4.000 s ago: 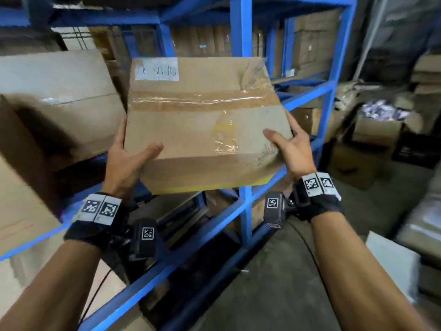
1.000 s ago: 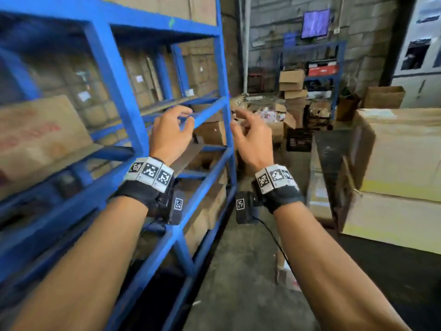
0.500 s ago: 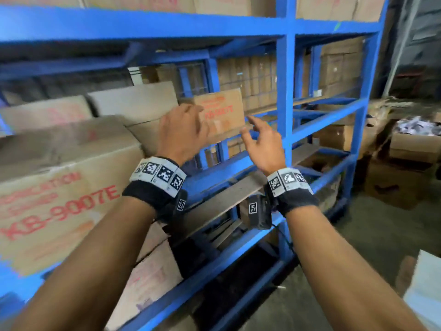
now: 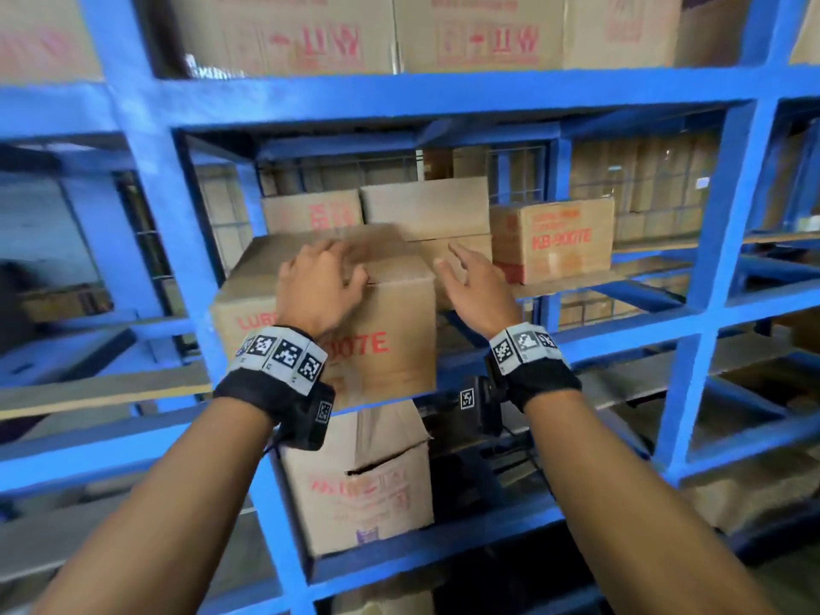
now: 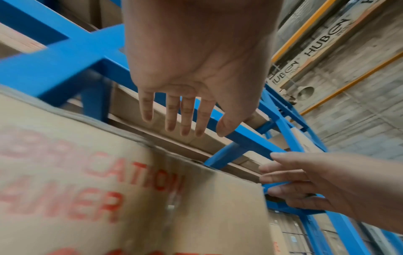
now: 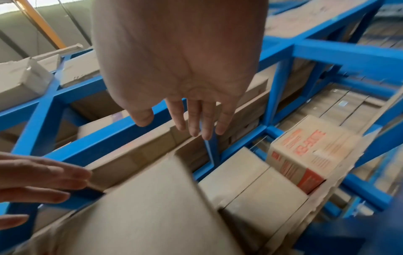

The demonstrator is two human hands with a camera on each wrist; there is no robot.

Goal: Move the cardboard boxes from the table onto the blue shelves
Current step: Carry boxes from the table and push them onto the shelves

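A cardboard box point(image 4: 390, 312) with red print stands at the front of the middle level of the blue shelves point(image 4: 443, 93). My left hand point(image 4: 341, 264) is open over the box's top front edge, fingers straight in the left wrist view point(image 5: 181, 120); whether it touches the box point(image 5: 109, 189) I cannot tell. My right hand point(image 4: 461, 268) is open beside the box's upper right corner, apart from it. The right wrist view shows its straight fingers point(image 6: 191, 124) above the box point(image 6: 141, 207). Neither hand holds anything.
Behind the front box stand two plain boxes point(image 4: 426, 208) and, to the right, a red-printed box point(image 4: 552, 241). Another box point(image 4: 364, 481) sits on the level below, and more boxes point(image 4: 479, 33) fill the top level. A blue upright point(image 4: 719, 259) stands at the right.
Four seconds ago both hands held a taped box; now they hold nothing. Since half a second ago the view has swung to face the shelves, and both hands have come to the front box.
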